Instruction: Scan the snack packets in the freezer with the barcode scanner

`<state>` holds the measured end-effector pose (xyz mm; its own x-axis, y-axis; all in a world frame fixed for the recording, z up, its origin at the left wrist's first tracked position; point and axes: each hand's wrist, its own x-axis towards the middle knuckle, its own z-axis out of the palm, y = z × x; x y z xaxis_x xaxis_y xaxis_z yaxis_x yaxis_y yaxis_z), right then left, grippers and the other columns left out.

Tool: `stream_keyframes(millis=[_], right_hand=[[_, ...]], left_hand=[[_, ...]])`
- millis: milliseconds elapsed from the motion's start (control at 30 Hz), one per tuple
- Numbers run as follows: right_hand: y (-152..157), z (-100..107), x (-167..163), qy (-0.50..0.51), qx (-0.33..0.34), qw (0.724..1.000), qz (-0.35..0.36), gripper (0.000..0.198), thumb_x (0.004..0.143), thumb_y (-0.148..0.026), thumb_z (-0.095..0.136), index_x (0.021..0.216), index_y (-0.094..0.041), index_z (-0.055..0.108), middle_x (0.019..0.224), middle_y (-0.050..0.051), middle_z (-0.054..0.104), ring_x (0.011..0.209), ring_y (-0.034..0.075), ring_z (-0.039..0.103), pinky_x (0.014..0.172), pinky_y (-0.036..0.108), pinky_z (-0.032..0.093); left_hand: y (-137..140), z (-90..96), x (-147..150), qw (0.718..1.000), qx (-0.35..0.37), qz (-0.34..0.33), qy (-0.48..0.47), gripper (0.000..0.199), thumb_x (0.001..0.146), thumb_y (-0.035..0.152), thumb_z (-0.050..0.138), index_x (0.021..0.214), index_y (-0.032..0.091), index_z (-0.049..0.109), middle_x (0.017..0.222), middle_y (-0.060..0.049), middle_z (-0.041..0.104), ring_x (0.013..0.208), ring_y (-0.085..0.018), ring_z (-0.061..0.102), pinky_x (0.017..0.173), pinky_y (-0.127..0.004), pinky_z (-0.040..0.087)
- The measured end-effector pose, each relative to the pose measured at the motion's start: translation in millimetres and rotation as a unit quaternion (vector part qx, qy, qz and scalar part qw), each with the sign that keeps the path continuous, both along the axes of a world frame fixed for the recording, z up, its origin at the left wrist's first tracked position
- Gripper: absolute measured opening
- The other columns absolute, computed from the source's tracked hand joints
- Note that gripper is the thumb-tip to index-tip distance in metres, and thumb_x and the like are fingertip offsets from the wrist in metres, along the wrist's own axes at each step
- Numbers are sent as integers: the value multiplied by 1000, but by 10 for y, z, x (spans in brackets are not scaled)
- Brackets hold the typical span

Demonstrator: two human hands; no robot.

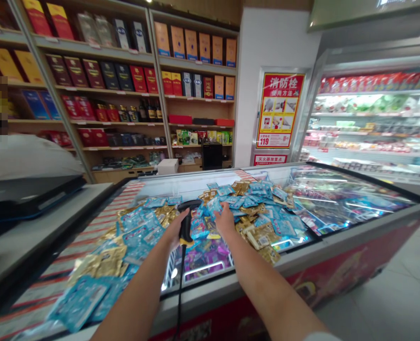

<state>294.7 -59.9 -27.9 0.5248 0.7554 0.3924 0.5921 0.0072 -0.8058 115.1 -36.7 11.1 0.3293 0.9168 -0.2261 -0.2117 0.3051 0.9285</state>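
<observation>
My left hand (pixel 175 228) is closed round the handle of a black barcode scanner (pixel 185 227) with yellow trim. Its cable runs down over the front edge of the freezer. Close to the scanner's right, my right hand (pixel 225 219) pinches a blue packet (pixel 213 206) at the near edge of a heap. That heap mixes blue packets (pixel 260 192) and gold packets (pixel 261 235) on the glass lid. A second spread of blue packets (pixel 135 232) and gold packets (pixel 105 260) lies to the left, partly on a striped surface.
Under my hands is a chest freezer (pixel 359 189) with a glass top. A grey counter (pixel 53 218) carries a dark device at left, beside a partly visible person (pixel 25 156). Shelves of boxed goods (pixel 196 66) stand behind, and a lit refrigerated case (pixel 377 118) is at right.
</observation>
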Motion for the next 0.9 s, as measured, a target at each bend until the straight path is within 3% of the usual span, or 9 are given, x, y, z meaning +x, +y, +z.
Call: stream_keyframes(millis=[133, 200, 400, 567, 900], right_hand=[[-5, 7, 5, 10, -5, 1000, 5, 33, 81, -16, 48, 114, -18, 47, 95, 7, 65, 79, 19, 63, 70, 29, 46], [-15, 18, 1, -1, -4, 1000, 7, 32, 81, -16, 49, 113, -17, 49, 98, 8, 65, 86, 21, 63, 76, 30, 46], [-13, 22, 1, -43, -8, 999, 13, 30, 79, -17, 50, 108, -16, 55, 104, 10, 65, 97, 24, 61, 85, 32, 43], [12, 18, 6, -51, -28, 998, 11, 30, 79, -17, 49, 108, -16, 54, 97, 9, 66, 92, 24, 62, 80, 31, 45], [6, 51, 9, -75, -55, 996, 16, 31, 80, -19, 51, 111, -15, 53, 103, 10, 65, 97, 23, 61, 84, 31, 43]], left_hand=[[26, 59, 28, 999, -1, -54, -1, 34, 74, 43, 66, 95, 16, 67, 105, -10, 69, 96, -21, 64, 65, -24, 54], [22, 51, -17, 998, -7, -66, -15, 32, 75, 41, 66, 94, 16, 67, 108, -11, 68, 101, -22, 63, 66, -24, 54], [25, -56, -139, 993, -37, -22, -111, 28, 77, 39, 64, 92, 15, 65, 95, -12, 71, 92, -22, 67, 67, -25, 55], [30, -59, -93, 993, -45, -24, -109, 28, 76, 37, 66, 90, 13, 64, 93, -12, 71, 88, -20, 68, 78, -24, 53], [13, -58, -99, 992, -53, -28, -109, 32, 76, 40, 66, 91, 12, 67, 104, -13, 69, 93, -19, 67, 75, -21, 53]])
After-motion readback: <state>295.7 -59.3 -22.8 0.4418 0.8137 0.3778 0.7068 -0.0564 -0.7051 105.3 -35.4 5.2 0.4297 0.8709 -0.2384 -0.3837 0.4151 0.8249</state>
